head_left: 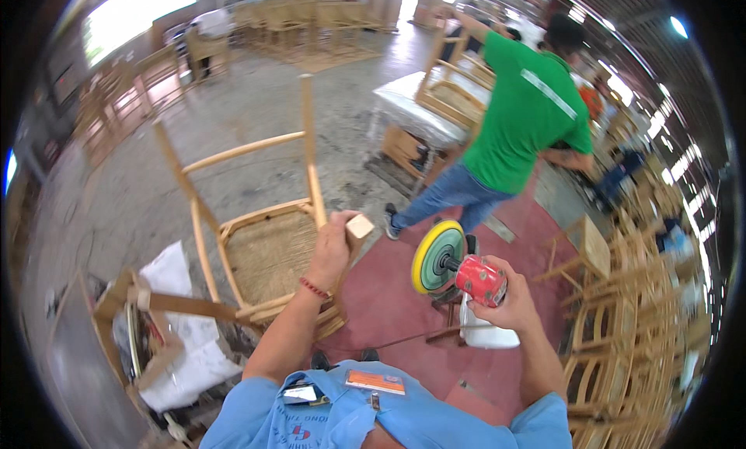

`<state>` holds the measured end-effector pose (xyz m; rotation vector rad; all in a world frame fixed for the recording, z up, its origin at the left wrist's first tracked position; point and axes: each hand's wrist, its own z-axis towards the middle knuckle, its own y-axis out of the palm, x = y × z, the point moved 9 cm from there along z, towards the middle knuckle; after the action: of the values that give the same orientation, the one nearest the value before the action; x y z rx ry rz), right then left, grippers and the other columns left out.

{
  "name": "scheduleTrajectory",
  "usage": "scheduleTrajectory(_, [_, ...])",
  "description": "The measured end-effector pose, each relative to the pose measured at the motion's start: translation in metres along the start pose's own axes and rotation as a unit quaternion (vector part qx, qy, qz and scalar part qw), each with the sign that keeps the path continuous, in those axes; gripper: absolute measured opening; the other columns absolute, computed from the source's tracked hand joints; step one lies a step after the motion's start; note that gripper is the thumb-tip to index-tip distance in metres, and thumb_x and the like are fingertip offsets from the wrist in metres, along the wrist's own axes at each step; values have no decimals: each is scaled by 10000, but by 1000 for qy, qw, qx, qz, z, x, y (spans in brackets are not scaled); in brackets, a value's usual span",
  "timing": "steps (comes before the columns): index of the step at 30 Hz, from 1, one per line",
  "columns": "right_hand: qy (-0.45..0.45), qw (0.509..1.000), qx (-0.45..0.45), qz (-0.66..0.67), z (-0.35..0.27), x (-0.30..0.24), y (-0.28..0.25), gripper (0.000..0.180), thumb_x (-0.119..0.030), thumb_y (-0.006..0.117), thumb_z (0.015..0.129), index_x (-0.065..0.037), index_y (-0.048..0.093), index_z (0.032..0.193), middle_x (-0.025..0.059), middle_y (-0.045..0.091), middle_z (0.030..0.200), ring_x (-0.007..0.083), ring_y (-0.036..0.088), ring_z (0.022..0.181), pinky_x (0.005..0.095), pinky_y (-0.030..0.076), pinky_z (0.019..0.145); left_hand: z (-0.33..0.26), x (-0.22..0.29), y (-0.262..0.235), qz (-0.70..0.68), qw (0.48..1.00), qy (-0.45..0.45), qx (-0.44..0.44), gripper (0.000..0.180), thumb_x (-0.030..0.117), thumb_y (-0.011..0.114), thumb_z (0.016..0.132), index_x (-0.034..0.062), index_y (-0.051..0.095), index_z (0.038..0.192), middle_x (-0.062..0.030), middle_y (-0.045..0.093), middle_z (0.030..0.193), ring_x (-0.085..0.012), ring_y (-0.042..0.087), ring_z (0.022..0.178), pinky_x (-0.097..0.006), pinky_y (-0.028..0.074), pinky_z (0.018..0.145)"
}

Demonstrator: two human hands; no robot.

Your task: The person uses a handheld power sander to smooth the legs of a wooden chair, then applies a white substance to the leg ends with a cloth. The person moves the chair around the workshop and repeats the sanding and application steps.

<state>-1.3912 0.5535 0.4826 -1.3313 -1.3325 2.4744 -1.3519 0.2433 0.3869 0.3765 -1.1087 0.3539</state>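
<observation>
At centre frame, left hand (332, 243) wrapped around one leg of an overturned wooden chair (256, 239), fingers clenched just below the leg's cut square end (360, 226). Red bead bracelet (314, 287) on that wrist. Chair tipped on its side, woven rush seat (268, 255) facing the camera, remaining legs and rungs sticking up and to the left over the grey concrete floor (249, 123).

Just right of it, right hand (505, 297) closed on the red body of a handheld disc sander (480, 280), round pad with yellow and green rings (435, 256) turned toward the chair leg, near it but apart, not touching. Below the sander, something white (489, 332) standing on a dark red floor patch (388, 301); kind not clear.

Along the lower edge, light blue shirt (388, 418) with an orange card (375, 381) clipped at the chest.

Lower left, a low wooden frame (116, 309) holding crumpled white sheets (186, 356) and scraps.

Upper right, another person in a green shirt (528, 115) and blue jeans (451, 196), back turned, stepping away and reaching toward a bare wooden chair frame (451, 84) set on a white-covered bench (412, 107).

Far right, stacked unfinished chairs (629, 325) in rows. Along the back, more pale wooden chairs (311, 18) under a bright window (132, 10).
</observation>
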Motion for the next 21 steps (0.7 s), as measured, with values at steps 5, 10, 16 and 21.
scheduleTrajectory(5, [-211,945,-179,-172,59,-56,1,742,-258,867,610,-94,560,1265,128,702,959,338,688,833,405,548,705,-7,-8,8,-81,995,-37,50,643,494,282,1075,-25,654,1000,-79,667,855,-129,611,813,-286,493,758])
scheduleTrajectory(10, [-309,887,-266,-217,98,-87,9,710,-286,852,629,-112,560,1252,122,689,910,335,676,796,421,528,668,-9,-3,11,-116,989,-16,87,625,526,324,1059,-3,635,940,-20,584,740,-88,505,636,-239,406,557])
scheduleTrajectory(16, [-367,837,-325,-242,121,-104,35,665,-268,793,653,-146,555,1262,133,682,875,349,668,771,434,527,658,-10,-7,6,-82,988,-11,131,622,507,324,1066,-7,632,897,-7,576,718,-88,527,664,-252,437,599])
scheduleTrajectory(21, [-361,845,-290,-266,159,-122,33,636,-260,770,649,-139,574,1242,170,684,823,378,669,770,450,531,679,-10,0,3,-39,990,9,133,629,463,302,1081,-26,668,932,-30,626,766,-91,550,695,-263,454,621])
